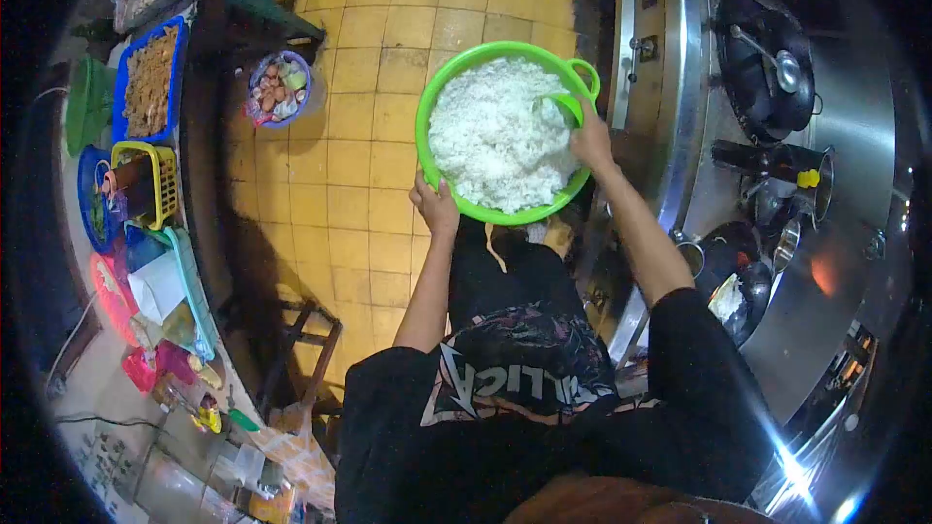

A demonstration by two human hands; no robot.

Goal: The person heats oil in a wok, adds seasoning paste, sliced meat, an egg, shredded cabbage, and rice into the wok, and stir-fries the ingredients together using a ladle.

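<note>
Brown shape [621,503] at the lower edge, nearest the camera in the head view, too dim to identify; next to it, one black T-shirt [408,437], worn, with pale lettering across the front. One green basin [505,217], round, with a loop handle at its upper right, held in front of the body above the yellow tiled floor [369,175]; contents, white rice [495,136], heaped nearly across its full width. Left grip [434,204]: fingers on the basin's lower-left rim, closed around it. Right grip [589,146]: at the basin's right side, holding a green implement [573,107] set into the rice (its exact form is partly hidden). To the left, on the floor, one lilac bucket [310,85] of mixed scraps, well apart from the basin. Along the left, one bench [87,393], crowded: a blue tray [181,68] of brown food, a yellow basket [167,184] just beside it, and a turquoise tray [197,296] nearer the body. Along the right, a steel stove [864,136] carrying a dark wok [748,102] with a metal ladle [786,71] lying in it, and a second dark pan [752,301] containing pale food [725,299].
</note>
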